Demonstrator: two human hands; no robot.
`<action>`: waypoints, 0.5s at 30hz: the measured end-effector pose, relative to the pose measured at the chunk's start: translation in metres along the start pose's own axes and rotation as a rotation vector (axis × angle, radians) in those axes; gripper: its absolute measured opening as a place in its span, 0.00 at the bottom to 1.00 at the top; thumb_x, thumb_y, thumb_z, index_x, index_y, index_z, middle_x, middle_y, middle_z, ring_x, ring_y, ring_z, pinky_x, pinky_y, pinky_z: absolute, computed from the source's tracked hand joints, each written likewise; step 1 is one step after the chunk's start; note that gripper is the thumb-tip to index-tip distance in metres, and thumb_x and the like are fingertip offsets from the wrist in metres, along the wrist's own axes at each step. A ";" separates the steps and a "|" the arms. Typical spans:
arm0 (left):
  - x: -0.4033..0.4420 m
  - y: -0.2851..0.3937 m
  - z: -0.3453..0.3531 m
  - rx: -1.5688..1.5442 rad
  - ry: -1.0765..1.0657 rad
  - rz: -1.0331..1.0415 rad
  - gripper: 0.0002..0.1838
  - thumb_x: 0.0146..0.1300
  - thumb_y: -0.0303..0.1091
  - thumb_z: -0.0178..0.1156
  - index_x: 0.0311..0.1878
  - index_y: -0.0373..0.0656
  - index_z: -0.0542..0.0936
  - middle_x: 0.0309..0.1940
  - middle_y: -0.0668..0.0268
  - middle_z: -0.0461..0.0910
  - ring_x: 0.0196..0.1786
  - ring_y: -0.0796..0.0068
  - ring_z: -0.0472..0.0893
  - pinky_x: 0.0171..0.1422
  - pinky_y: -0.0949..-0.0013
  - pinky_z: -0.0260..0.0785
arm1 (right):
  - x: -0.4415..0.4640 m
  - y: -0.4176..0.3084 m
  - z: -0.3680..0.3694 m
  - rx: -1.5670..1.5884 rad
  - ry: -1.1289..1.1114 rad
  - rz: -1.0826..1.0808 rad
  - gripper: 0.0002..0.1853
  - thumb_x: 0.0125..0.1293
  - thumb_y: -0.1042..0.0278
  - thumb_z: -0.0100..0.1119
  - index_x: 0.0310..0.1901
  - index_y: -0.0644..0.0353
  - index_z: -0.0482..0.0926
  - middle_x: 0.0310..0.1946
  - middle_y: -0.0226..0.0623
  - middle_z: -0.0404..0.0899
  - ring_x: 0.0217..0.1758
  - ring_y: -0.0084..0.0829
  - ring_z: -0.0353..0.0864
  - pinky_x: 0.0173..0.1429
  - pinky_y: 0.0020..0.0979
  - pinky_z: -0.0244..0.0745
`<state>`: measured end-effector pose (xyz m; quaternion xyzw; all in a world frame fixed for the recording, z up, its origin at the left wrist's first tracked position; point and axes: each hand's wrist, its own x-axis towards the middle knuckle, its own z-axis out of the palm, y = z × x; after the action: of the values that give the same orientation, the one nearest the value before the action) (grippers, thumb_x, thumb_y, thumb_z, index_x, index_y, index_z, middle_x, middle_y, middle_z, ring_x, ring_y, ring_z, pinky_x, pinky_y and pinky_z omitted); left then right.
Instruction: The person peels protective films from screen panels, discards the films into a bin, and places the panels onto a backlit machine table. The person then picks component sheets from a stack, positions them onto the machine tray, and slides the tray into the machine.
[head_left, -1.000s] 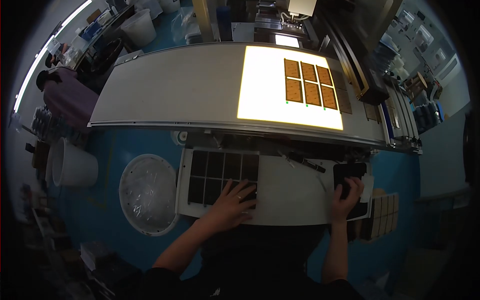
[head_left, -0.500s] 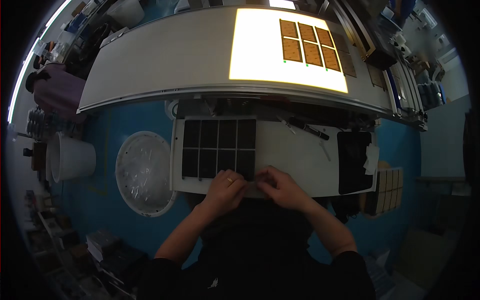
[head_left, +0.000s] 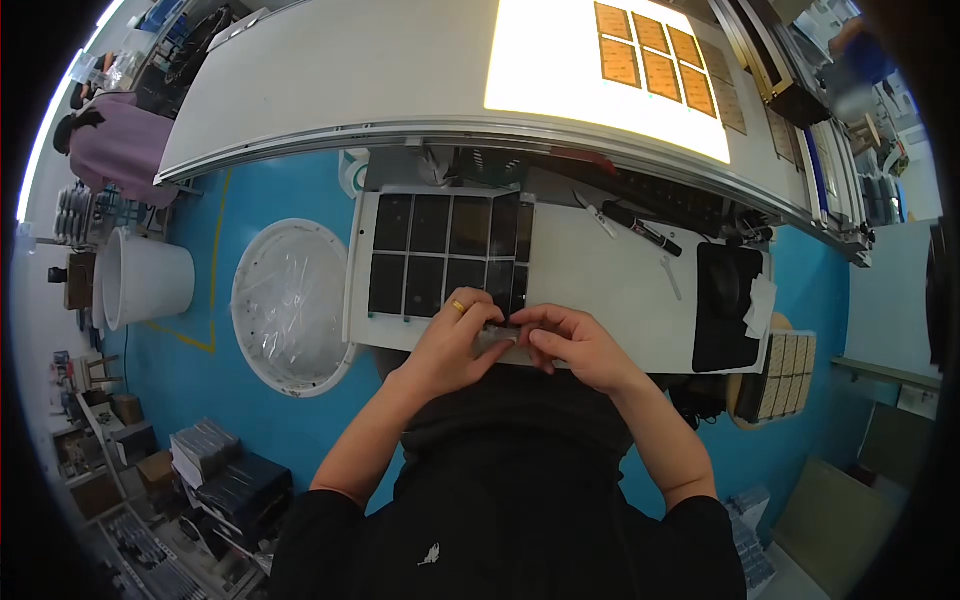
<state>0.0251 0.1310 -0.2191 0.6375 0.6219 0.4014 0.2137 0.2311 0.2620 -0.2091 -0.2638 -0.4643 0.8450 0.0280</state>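
A sheet with a grid of dark rectangular panels (head_left: pixel 424 224) lies on the left part of the white bench (head_left: pixel 600 300). At its near right corner, my left hand (head_left: pixel 450 345) has its fingers pinched on the edge of a clear film (head_left: pixel 503 240) that reflects light. Close beside it, my right hand (head_left: pixel 575 345) also pinches the film's near edge, fingers curled. The fingertips of both hands nearly touch. Part of the film's near edge is hidden by my fingers.
Beyond the bench, a conveyor table (head_left: pixel 350 80) carries a bright lit area with orange panels (head_left: pixel 620 62). A round white bin (head_left: pixel 290 310) stands left. A marker (head_left: pixel 645 230), tweezers (head_left: pixel 595 213) and black mat (head_left: pixel 727 310) lie right. A person (head_left: pixel 120 145) bends at far left.
My right hand has come from the black mat to beside my left hand. Both hands have closed at the sheet's near right corner, where a film now shows lifted. The view has tilted down.
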 end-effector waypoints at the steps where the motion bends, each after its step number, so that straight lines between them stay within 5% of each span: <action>1: 0.000 0.000 0.000 0.010 -0.005 0.002 0.19 0.56 0.25 0.78 0.48 0.39 0.80 0.50 0.56 0.77 0.55 0.50 0.80 0.57 0.55 0.77 | 0.001 -0.001 0.000 -0.024 0.003 0.006 0.19 0.81 0.68 0.57 0.68 0.65 0.79 0.45 0.30 0.83 0.39 0.20 0.79 0.42 0.25 0.76; 7: -0.001 -0.003 0.002 0.010 0.006 0.089 0.12 0.56 0.22 0.75 0.41 0.41 0.83 0.46 0.60 0.80 0.50 0.55 0.81 0.55 0.57 0.75 | 0.008 0.007 -0.006 -0.241 0.043 0.022 0.15 0.80 0.70 0.59 0.61 0.67 0.80 0.40 0.32 0.85 0.34 0.19 0.78 0.38 0.24 0.74; 15: 0.004 0.000 0.003 -0.036 -0.007 -0.079 0.05 0.59 0.24 0.74 0.38 0.44 0.89 0.37 0.68 0.87 0.45 0.65 0.82 0.52 0.62 0.66 | 0.009 0.008 -0.001 -0.258 0.038 0.042 0.09 0.80 0.72 0.60 0.53 0.68 0.81 0.37 0.35 0.87 0.26 0.18 0.77 0.33 0.22 0.73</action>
<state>0.0266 0.1354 -0.2198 0.6098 0.6384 0.4018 0.2431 0.2255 0.2607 -0.2196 -0.2908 -0.5630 0.7735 -0.0148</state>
